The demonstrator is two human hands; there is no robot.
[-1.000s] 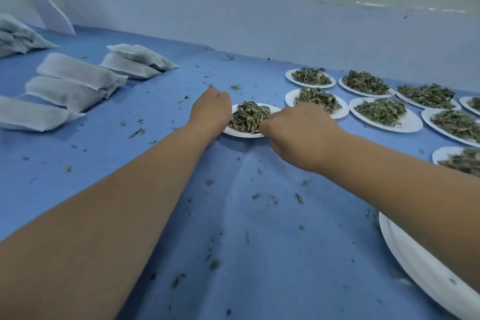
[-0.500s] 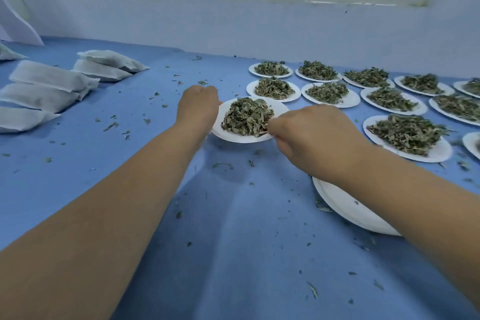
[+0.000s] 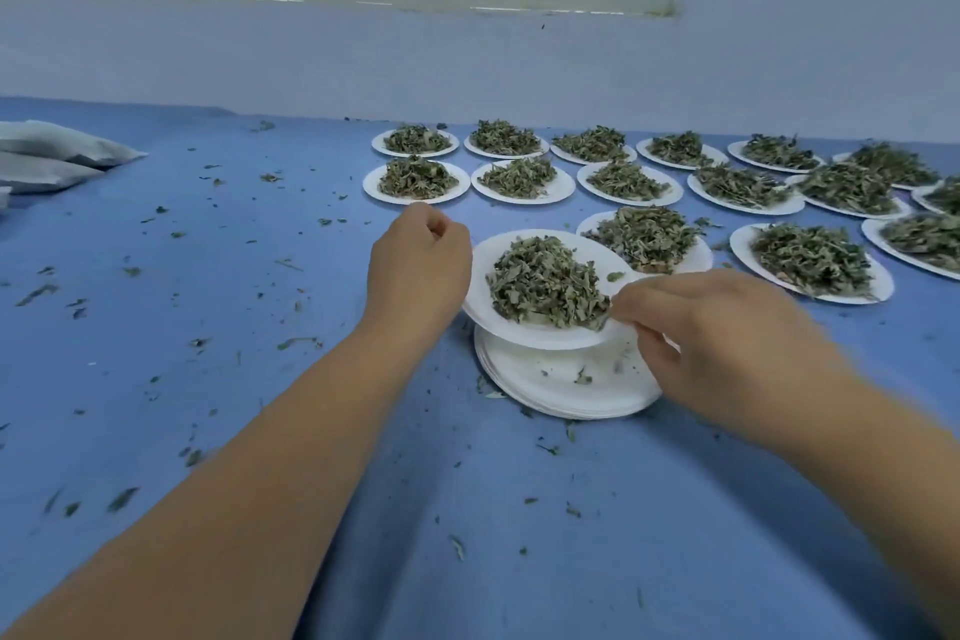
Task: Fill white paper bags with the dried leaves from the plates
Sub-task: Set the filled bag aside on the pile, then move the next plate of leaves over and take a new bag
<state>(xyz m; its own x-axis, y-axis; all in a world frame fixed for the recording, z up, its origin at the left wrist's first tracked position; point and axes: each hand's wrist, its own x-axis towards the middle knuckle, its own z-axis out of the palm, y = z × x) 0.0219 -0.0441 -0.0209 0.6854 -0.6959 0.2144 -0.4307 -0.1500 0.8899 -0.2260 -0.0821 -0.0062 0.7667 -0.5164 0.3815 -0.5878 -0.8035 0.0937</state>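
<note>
1. At the far left edge, two white paper bags (image 3: pixel 57 148) lie plump on the blue surface (image 3: pixel 208 379), well apart from both hands. Loose leaf bits are scattered over the cloth around them.
2. The left hand (image 3: pixel 418 265) reaches forward with its fingers curled and grips the left rim of a white plate (image 3: pixel 524 334).
3. That plate is held clear of the surface and slightly tilted. It carries a heap of dried leaves (image 3: pixel 545 286).
4. Directly beneath it sits a stack of empty plates (image 3: pixel 561 395) with a few crumbs on the top one.
5. The right hand (image 3: pixel 727 343) pinches the plate's right rim between thumb and fingertips.
6. Behind and out to the right, rows of other plates (image 3: pixel 566 185), each heaped with leaves, stand close together on the surface.
</note>
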